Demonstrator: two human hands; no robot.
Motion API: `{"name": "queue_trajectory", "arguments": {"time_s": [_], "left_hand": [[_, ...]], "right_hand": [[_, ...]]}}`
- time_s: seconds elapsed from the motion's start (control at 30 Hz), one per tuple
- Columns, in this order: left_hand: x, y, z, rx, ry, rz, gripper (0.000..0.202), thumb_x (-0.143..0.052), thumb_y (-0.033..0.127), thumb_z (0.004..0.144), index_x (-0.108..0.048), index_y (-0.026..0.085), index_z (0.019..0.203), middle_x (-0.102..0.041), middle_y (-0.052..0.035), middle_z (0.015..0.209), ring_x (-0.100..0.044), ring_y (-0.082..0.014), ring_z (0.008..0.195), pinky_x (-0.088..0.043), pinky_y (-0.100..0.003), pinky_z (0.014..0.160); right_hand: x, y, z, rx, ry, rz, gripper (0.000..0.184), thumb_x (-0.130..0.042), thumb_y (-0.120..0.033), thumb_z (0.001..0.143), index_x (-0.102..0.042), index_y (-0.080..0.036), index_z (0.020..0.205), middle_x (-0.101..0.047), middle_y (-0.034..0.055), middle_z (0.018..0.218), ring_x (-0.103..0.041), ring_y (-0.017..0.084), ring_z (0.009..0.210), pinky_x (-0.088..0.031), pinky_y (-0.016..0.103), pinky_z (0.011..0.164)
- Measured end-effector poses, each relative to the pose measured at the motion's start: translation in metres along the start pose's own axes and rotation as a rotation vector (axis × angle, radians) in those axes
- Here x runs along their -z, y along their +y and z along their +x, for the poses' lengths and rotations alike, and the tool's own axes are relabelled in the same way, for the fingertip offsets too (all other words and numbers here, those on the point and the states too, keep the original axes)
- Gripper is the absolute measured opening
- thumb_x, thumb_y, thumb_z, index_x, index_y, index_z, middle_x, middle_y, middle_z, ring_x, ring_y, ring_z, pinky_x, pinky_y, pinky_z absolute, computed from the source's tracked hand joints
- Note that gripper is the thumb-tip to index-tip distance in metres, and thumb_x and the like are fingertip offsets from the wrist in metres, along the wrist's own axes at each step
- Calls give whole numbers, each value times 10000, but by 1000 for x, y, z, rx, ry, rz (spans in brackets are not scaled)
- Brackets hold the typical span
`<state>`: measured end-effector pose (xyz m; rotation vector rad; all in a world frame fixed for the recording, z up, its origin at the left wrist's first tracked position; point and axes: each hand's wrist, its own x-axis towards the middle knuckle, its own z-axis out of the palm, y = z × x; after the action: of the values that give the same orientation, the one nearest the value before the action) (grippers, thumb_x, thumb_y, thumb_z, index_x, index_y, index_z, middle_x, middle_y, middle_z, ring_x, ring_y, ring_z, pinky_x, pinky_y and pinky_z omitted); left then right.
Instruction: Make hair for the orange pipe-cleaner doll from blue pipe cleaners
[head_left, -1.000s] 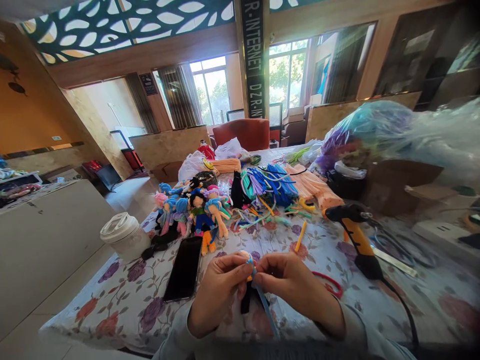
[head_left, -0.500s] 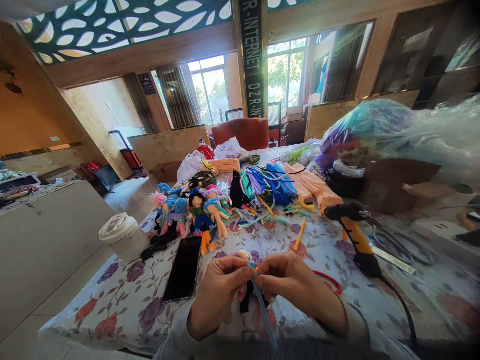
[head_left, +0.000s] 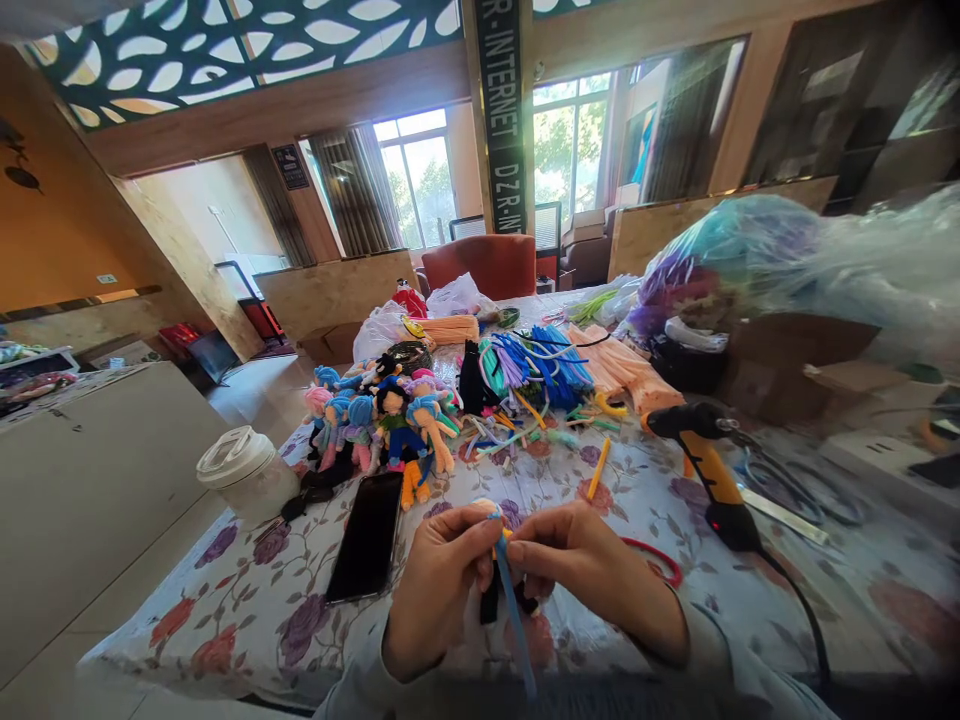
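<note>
My left hand (head_left: 442,575) pinches a small pipe-cleaner doll (head_left: 485,507), whose pale, rounded top shows above the fingers. Most of the doll is hidden behind my hands. From it a blue pipe cleaner (head_left: 513,605) hangs down towards me. My right hand (head_left: 589,570) is closed at the doll's right side, thumb and forefinger together beside the blue strand; whether they grip the strand or the doll is hard to make out. Below the fingers a black piece (head_left: 490,600) shows, perhaps part of the doll. A red pipe cleaner (head_left: 660,556) lies curved beyond my right wrist.
Finished dolls (head_left: 375,415) are heaped ahead to the left, near a black phone (head_left: 365,537) and a white lidded bucket (head_left: 247,475). Pipe-cleaner bundles (head_left: 536,370) lie farther back. At right stands a yellow-and-black glue gun (head_left: 712,475) with its cord trailing towards me.
The hanging end of the blue pipe cleaner has swung left and now hangs more steeply. My fingers have shifted slightly around the doll; both hands stay close together.
</note>
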<state>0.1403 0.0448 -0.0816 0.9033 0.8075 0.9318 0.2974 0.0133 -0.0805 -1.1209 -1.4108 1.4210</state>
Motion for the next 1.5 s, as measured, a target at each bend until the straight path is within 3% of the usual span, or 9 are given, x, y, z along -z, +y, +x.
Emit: {"name": "queue_trajectory", "arguments": {"time_s": [0.27, 0.53, 0.73, 0.9, 1.0, 1.17, 1.3, 1.37, 1.5], "left_hand": [[-6, 0, -1, -32, 86, -108, 166, -807, 245, 625, -686, 131, 616, -485, 63, 379, -412, -40, 366, -346, -158, 397], [-8, -1, -5, -42, 118, -70, 186, -774, 307, 671, -681, 146, 657, -433, 84, 369, -377, -45, 305, -289, -158, 310], [-7, -3, -5, -71, 156, -55, 194, -795, 303, 645, -670, 154, 638, -451, 75, 390, -365, -34, 340, -296, -142, 334], [-6, -1, -5, -139, 203, -27, 216, -833, 301, 594, -677, 153, 615, -435, 83, 377, -333, -20, 357, -261, -131, 351], [0, 6, -3, -55, 98, -2, 236, -822, 332, 622, -728, 145, 731, -509, 51, 429, -395, -33, 391, -280, -134, 374], [14, 10, 2, 36, -175, 7, 361, -803, 366, 662, -750, 134, 933, -620, -25, 629, -455, -52, 474, -326, -151, 416], [18, 4, 5, 75, -255, 59, 355, -760, 399, 706, -749, 148, 956, -647, -66, 719, -502, -86, 523, -347, -176, 438], [18, 6, 4, 8, -237, 123, 363, -763, 408, 696, -746, 171, 971, -660, -74, 780, -546, -116, 586, -399, -198, 493], [18, 18, -2, -298, -208, 485, 347, -797, 302, 667, -740, 240, 1004, -654, -73, 1002, -573, -136, 705, -459, -224, 597]], "right_hand": [[-5, 15, 2, -26, -20, 111, 309, -666, -419, 745, -727, -117, 729, -641, 28, 582, -560, 97, 504, -442, 204, 502], [-16, 31, 2, -123, -128, 559, 296, -763, -373, 698, -727, -85, 749, -661, 42, 646, -551, 58, 496, -381, 160, 480], [-29, 35, 5, -186, -302, 870, 305, -768, -379, 690, -660, -93, 674, -541, -40, 495, -462, 41, 399, -345, 169, 424], [-26, 33, 5, -127, -153, 821, 259, -774, -307, 662, -611, -109, 622, -592, -13, 546, -476, 45, 441, -324, 168, 434], [-16, 30, 3, -114, -115, 744, 232, -744, -300, 664, -611, -118, 612, -588, -10, 545, -480, 62, 465, -322, 182, 436], [-3, 22, -2, -130, -106, 675, 186, -717, -272, 633, -619, -117, 601, -579, -10, 507, -410, 50, 412, -306, 190, 424], [-3, 17, -6, -184, -117, 630, 158, -690, -246, 600, -604, -119, 562, -569, -10, 468, -396, 40, 373, -267, 188, 404], [-3, 16, -6, -217, -123, 605, 152, -678, -236, 580, -585, -127, 531, -534, -27, 431, -383, 38, 357, -243, 186, 392], [2, 16, -7, -250, -165, 568, 112, -656, -215, 575, -582, -138, 538, -514, -40, 400, -390, 50, 333, -237, 193, 373]]}}
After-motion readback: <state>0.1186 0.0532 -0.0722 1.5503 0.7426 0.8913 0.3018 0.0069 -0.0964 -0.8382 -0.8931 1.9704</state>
